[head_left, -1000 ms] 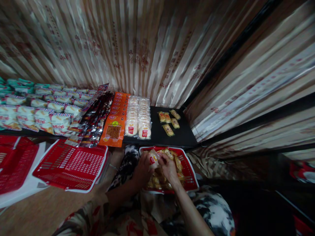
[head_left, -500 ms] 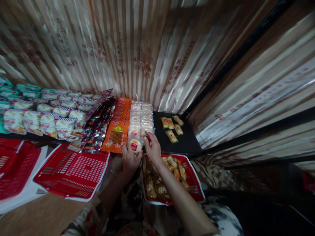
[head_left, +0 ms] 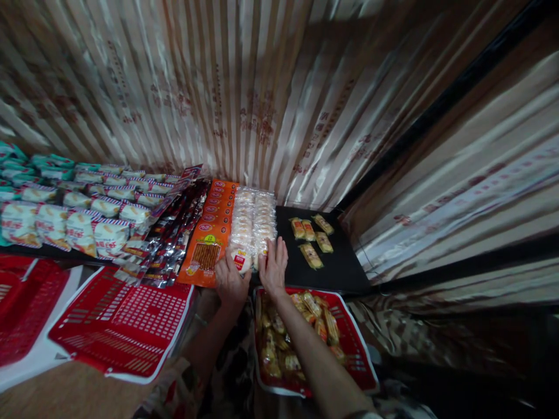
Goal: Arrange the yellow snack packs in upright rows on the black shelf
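Two rows of small clear packets with round white contents (head_left: 243, 227) stand packed on the black tabletop. At the front of the left row, my left hand (head_left: 232, 282) has its fingers and thumb around a white packet with a red label (head_left: 240, 261). My right hand (head_left: 273, 270) lies against the front of the right row (head_left: 263, 224), its fingers stretched out and pointing up. The lower front of that row is partly hidden by the hand. Directly left of the rows lies a large orange snack pack (head_left: 205, 253), touching or nearly touching my left fingers.
Several yellow-wrapped snacks (head_left: 311, 255) lie on the black tabletop (head_left: 345, 262) to the right. Below, a red basket (head_left: 356, 349) holds more of them. Dark shiny packs (head_left: 174, 233), white bags (head_left: 111, 235) and another red basket (head_left: 126, 320) are on the left. A striped curtain (head_left: 244, 87) hangs behind.
The left-hand packet has settled against the front of its row. My right hand has straightened its fingers along the right row. The view has shifted slightly.
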Available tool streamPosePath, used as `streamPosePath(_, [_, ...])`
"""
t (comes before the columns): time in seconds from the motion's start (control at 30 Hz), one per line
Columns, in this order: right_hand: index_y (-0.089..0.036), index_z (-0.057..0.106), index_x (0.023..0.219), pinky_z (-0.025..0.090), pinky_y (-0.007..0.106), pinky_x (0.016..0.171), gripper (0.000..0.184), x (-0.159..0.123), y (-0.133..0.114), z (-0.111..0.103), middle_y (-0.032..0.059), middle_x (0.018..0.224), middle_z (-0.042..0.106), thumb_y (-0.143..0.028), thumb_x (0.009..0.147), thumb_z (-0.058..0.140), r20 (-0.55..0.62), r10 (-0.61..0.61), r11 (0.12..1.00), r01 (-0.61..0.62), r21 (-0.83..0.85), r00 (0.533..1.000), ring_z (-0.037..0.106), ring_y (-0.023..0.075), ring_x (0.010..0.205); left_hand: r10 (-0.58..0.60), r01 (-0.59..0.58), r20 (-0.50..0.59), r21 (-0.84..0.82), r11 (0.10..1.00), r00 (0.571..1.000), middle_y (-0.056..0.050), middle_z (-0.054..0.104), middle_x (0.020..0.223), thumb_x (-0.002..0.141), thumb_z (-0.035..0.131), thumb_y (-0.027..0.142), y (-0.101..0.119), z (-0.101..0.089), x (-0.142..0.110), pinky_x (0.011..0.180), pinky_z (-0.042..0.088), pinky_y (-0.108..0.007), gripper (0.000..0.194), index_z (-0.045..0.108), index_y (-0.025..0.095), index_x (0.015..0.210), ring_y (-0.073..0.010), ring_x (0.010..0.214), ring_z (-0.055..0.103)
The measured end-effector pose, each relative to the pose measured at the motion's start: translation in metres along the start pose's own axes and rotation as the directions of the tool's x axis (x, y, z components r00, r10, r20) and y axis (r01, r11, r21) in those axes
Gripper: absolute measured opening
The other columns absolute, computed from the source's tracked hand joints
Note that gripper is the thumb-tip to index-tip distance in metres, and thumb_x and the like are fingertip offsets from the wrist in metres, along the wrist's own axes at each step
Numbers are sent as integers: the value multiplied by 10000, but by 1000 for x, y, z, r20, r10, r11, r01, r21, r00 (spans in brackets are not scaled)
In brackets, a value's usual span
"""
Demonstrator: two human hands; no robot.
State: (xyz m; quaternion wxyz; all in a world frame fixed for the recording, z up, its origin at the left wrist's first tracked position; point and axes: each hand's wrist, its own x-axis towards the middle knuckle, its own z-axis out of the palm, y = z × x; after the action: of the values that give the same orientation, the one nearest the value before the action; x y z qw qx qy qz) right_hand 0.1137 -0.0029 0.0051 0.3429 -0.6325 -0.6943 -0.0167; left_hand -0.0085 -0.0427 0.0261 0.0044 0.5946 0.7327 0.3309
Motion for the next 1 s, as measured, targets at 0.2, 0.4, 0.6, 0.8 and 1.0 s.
streamPosePath(0.2, [-164, 308, 1394, 297, 543, 1034, 505, -3, 6, 6, 151, 1497, 181, -327, 916, 330, -21, -25, 999, 26, 31, 999, 173, 285, 1362, 7, -7, 30, 22, 1000, 1000, -204, 489, 1101, 793, 503, 538, -5, 7, 1, 833, 407, -428, 746, 372, 10, 1305, -291, 949, 456])
streamPosePath(0.4, [-155, 306, 1392, 284, 550, 1042, 508, -3, 6, 8, 157, 1494, 179, -331, 917, 340, -14, -19, 1000, 20, 20, 1000, 159, 293, 1366, 50, -52, -23, -77, 996, 998, -240, 454, 1215, 843, 434, 507, -11, 16, -2, 907, 389, -469, 678, 346, 28, 1316, -322, 1101, 431])
streamPosePath(0.6, [-144, 273, 1405, 313, 488, 1046, 512, -3, 6, 7, 159, 1503, 149, -308, 923, 325, 20, -19, 999, 18, 44, 1000, 163, 271, 1374, 31, -32, -12, -119, 992, 999, -220, 465, 1235, 829, 486, 461, -16, 26, 5, 933, 383, -484, 654, 334, 65, 1328, -328, 1122, 444])
streamPosePath(0.8, [-163, 276, 1408, 346, 460, 1026, 520, -3, 4, 7, 152, 1498, 174, -336, 920, 332, 45, 35, 999, -37, 39, 998, 248, 274, 1347, 21, -19, 11, -169, 985, 1000, -210, 509, 1193, 846, 457, 456, -13, 28, 10, 921, 392, -490, 636, 316, 78, 1337, -324, 1103, 471])
streamPosePath(1.0, [-169, 261, 1414, 358, 455, 1014, 528, -2, 4, 8, 154, 1498, 167, -349, 922, 331, 55, 41, 999, -43, 29, 998, 259, 281, 1340, -18, 23, 24, -205, 979, 1000, -210, 509, 1201, 849, 445, 457, -10, 29, 12, 932, 390, -481, 630, 330, 70, 1332, -314, 1121, 465])
